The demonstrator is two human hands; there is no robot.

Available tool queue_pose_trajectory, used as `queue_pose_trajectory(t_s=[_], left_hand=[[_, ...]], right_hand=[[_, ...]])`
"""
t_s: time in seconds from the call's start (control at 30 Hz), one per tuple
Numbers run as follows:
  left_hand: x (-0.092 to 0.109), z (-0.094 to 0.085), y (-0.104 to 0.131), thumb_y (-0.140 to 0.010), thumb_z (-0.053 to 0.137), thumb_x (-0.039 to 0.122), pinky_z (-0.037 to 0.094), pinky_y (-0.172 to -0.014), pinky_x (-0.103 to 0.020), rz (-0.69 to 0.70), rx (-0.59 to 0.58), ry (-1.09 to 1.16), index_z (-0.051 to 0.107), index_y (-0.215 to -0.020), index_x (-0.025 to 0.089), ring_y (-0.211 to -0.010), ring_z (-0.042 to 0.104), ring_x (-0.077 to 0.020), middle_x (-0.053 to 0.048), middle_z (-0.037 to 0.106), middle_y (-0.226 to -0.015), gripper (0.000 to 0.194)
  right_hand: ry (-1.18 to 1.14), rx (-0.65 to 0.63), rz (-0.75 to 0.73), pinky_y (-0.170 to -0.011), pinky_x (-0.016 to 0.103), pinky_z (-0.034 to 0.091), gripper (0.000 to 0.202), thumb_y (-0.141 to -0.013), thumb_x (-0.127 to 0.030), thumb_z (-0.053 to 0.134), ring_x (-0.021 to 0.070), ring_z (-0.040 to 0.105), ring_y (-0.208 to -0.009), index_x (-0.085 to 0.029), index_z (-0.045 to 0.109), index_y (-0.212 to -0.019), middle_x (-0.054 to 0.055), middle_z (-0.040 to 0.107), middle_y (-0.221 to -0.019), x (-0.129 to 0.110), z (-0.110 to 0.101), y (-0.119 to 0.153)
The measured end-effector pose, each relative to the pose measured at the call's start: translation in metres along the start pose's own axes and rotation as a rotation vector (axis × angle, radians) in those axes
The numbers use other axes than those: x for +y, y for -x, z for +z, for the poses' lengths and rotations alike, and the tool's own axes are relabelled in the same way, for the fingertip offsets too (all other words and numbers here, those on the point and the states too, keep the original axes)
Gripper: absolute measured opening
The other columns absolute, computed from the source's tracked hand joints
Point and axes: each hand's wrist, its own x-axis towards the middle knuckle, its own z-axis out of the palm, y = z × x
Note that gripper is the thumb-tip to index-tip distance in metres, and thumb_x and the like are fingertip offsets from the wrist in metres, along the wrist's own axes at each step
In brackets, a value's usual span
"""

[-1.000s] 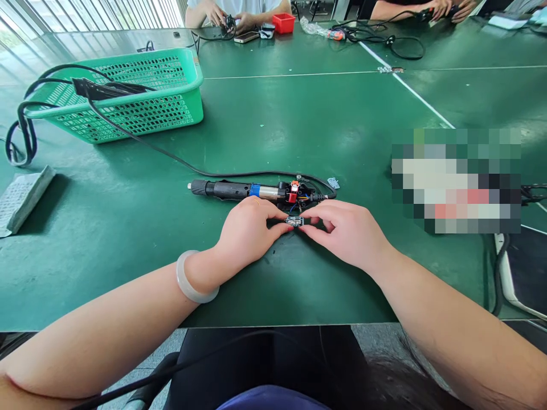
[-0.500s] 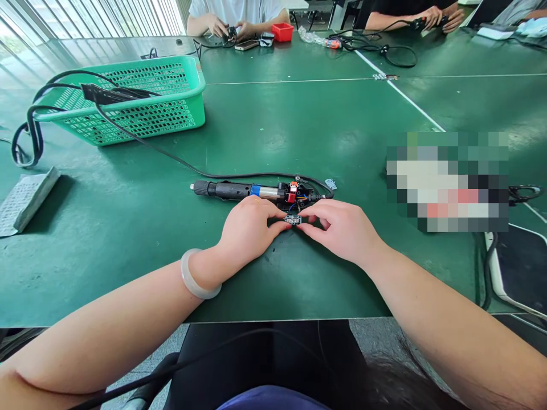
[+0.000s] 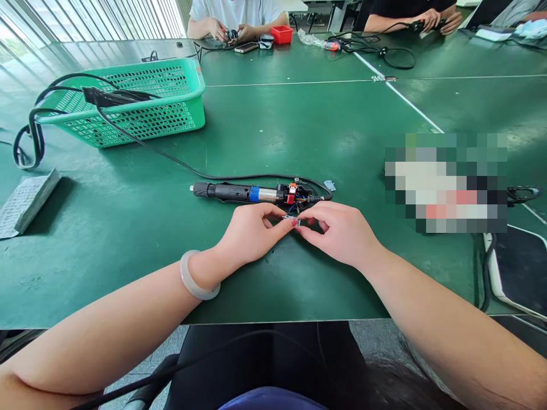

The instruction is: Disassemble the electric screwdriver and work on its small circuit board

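Observation:
Between the fingertips of both hands is a small circuit board [image 3: 292, 218], partly covered by the fingers. My left hand [image 3: 252, 232] pinches it from the left, with the thumb lying across its face. From the right, my right hand [image 3: 337, 230] grips its other end between thumb and fingers. Just beyond the hands lies a black, opened electric screwdriver [image 3: 231, 192], its tip pointing left. Its inner parts show at the right end, with a red switch piece [image 3: 291, 193] and thin wires near the board.
A green basket [image 3: 149, 122] with black cables stands at the back left. A cable runs from it to the screwdriver. A grey block [image 3: 28, 202] lies at far left, a blurred-out object and a white-rimmed tray [image 3: 519, 267] at right. Two people's hands work across the table.
My left thumb has moved right, over the board, and now covers more of it. The board looks slightly tilted. The screwdriver has stayed in place.

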Motion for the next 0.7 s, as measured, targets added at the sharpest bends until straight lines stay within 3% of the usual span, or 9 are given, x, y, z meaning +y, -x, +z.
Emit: queue_pose_trajectory(t_s=[0.1, 0.23, 0.43, 0.53, 0.6, 0.7], left_hand=[[0.003, 0.003, -0.002, -0.08, 0.067, 0.048, 0.051, -0.057, -0.026, -0.101, -0.085, 0.235, 0.065, -0.083, 0.017, -0.06, 0.066, -0.0148, -0.002, 0.071, -0.068, 0.031], [0.004, 0.006, -0.007, -0.077, 0.074, 0.028, 0.054, -0.058, -0.025, -0.241, -0.127, 0.461, 0.056, -0.082, 0.017, -0.06, 0.067, -0.0129, 0.0, 0.069, -0.066, 0.022], [0.005, 0.003, -0.011, -0.079, 0.072, 0.015, 0.051, -0.059, -0.02, -0.347, -0.134, 0.57, 0.056, -0.082, 0.015, -0.06, 0.067, -0.01, 0.001, 0.068, -0.061, 0.017], [0.005, 0.001, -0.012, -0.079, 0.072, 0.013, 0.055, -0.066, -0.024, -0.371, -0.143, 0.629, 0.055, -0.083, 0.015, -0.065, 0.071, -0.0125, -0.001, 0.07, -0.063, 0.017], [0.004, 0.0, -0.012, -0.08, 0.071, 0.011, 0.056, -0.068, -0.025, -0.381, -0.139, 0.629, 0.055, -0.083, 0.015, -0.067, 0.072, -0.0136, -0.001, 0.07, -0.064, 0.017], [0.004, 0.0, -0.012, -0.08, 0.071, 0.011, 0.056, -0.069, -0.026, -0.372, -0.134, 0.577, 0.055, -0.084, 0.015, -0.067, 0.072, -0.0135, 0.0, 0.069, -0.064, 0.017]], right_hand=[[0.007, 0.009, -0.001, -0.054, 0.025, 0.04, 0.014, -0.081, -0.032, 0.066, 0.0104, 0.049, -0.055, -0.019, 0.071, -0.082, 0.0, 0.064, -0.07, -0.004, 0.001, 0.0], [0.013, 0.049, 0.014, -0.054, 0.025, 0.039, 0.011, -0.08, -0.028, 0.065, 0.0102, 0.05, -0.056, -0.019, 0.07, -0.081, 0.0, 0.064, -0.07, -0.01, 0.006, 0.0], [-0.018, 0.05, 0.008, -0.055, 0.025, 0.04, 0.014, -0.082, -0.033, 0.069, 0.0107, 0.053, -0.057, -0.019, 0.072, -0.082, 0.0, 0.066, -0.071, -0.012, 0.004, 0.0], [-0.024, 0.158, 0.069, -0.062, 0.028, 0.046, 0.015, -0.081, -0.035, 0.071, 0.013, 0.055, -0.061, -0.022, 0.074, -0.089, 0.001, 0.069, -0.074, -0.001, -0.007, -0.002], [0.043, 0.231, 0.171, -0.069, 0.032, 0.049, 0.019, -0.08, -0.032, 0.071, 0.017, 0.059, -0.07, -0.023, 0.074, -0.096, 0.003, 0.072, -0.083, 0.011, -0.014, -0.004], [0.055, 0.161, 0.248, -0.077, 0.039, 0.052, 0.031, -0.078, -0.028, 0.072, 0.0232, 0.064, -0.092, -0.024, 0.071, -0.109, 0.007, 0.072, -0.108, 0.029, -0.016, -0.007]])
